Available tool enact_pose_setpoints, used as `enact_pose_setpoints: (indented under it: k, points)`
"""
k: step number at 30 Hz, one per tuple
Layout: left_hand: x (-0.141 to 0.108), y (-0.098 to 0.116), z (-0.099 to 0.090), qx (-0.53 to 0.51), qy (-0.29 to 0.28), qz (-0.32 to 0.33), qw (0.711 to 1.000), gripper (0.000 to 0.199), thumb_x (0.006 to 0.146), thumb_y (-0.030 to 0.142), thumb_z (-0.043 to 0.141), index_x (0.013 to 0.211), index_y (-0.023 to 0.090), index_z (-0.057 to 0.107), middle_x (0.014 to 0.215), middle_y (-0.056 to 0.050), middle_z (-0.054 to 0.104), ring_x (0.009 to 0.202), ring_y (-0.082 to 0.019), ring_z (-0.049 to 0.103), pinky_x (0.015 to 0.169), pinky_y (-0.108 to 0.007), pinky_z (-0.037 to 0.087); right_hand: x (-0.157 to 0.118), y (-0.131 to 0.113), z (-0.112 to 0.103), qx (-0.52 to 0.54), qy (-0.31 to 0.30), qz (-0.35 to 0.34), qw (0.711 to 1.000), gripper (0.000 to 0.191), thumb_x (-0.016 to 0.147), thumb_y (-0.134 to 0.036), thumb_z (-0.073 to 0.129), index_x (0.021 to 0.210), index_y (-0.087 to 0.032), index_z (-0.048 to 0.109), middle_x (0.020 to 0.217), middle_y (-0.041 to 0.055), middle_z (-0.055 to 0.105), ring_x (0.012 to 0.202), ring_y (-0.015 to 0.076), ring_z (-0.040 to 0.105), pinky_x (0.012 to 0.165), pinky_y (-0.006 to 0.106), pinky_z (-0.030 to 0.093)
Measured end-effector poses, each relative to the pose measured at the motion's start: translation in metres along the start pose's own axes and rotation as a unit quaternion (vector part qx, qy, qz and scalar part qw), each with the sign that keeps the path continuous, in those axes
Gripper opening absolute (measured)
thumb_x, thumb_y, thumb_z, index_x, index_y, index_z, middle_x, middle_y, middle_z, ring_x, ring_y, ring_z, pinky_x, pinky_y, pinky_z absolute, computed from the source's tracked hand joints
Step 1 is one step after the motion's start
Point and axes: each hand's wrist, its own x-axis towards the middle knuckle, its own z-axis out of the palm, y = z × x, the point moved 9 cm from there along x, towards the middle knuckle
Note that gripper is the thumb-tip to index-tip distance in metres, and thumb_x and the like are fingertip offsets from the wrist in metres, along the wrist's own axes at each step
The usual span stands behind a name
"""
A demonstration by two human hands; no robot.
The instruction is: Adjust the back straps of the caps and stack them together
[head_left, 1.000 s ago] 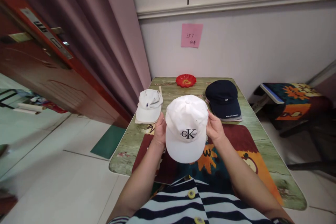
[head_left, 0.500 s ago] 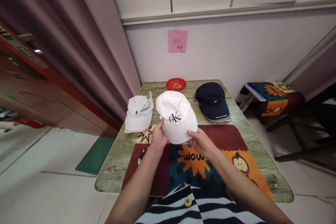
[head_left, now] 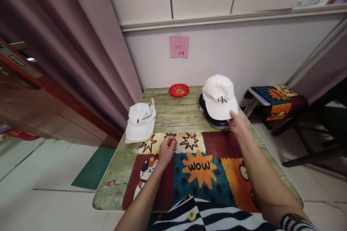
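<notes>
A white baseball cap point(head_left: 219, 92) with a black "CK"-style logo is over the dark navy cap point(head_left: 215, 121), covering most of it. My right hand point(head_left: 238, 122) pinches the white cap's brim at its front right edge. Whether the two caps touch all round cannot be made out. Loosely curled with nothing in it, my left hand point(head_left: 167, 148) hovers over the patterned mat point(head_left: 200, 166). To its left lies a pale grey-white cap point(head_left: 141, 121) with a small dark logo, its brim toward me.
A red scalloped dish point(head_left: 179, 90) sits at the table's point(head_left: 173, 112) back edge against the wall. A pink note point(head_left: 179, 47) is stuck above it. Right of the table stand a stool with a patterned cover point(head_left: 279, 103) and dark chair legs point(head_left: 303, 158); a curtain point(head_left: 108, 43) hangs at left.
The white cap has moved from the table's middle to the right, over the navy cap, in my right hand. My left hand has let go of it and curled up.
</notes>
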Motion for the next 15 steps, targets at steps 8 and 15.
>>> enact_pose_setpoints:
  k: [8,15]
  points:
    - [-0.002,0.001,0.001,0.114,-0.008,0.070,0.991,0.019,0.083,0.037,0.063,0.092,0.020,0.064,0.077,-0.002,0.068,0.065,-0.016,0.062,0.062,-0.028,0.051,0.016,0.022,-0.030,-0.012,-0.006,-0.017,1.000,0.027,0.078,-0.023,0.071,0.104,-0.022,0.064,0.097,0.0018,0.074,0.079,0.0157,0.070,0.070,0.031,0.063]
    - [-0.004,0.000,0.001,0.123,-0.010,0.079,0.989,0.016,0.085,0.035,0.061,0.092,0.021,0.063,0.079,-0.002,0.069,0.066,-0.017,0.063,0.064,-0.029,0.051,0.021,0.017,-0.036,-0.130,0.008,-0.067,0.989,0.040,0.076,-0.039,0.074,0.107,-0.017,0.061,0.087,0.0034,0.069,0.071,0.0174,0.065,0.066,0.036,0.061]
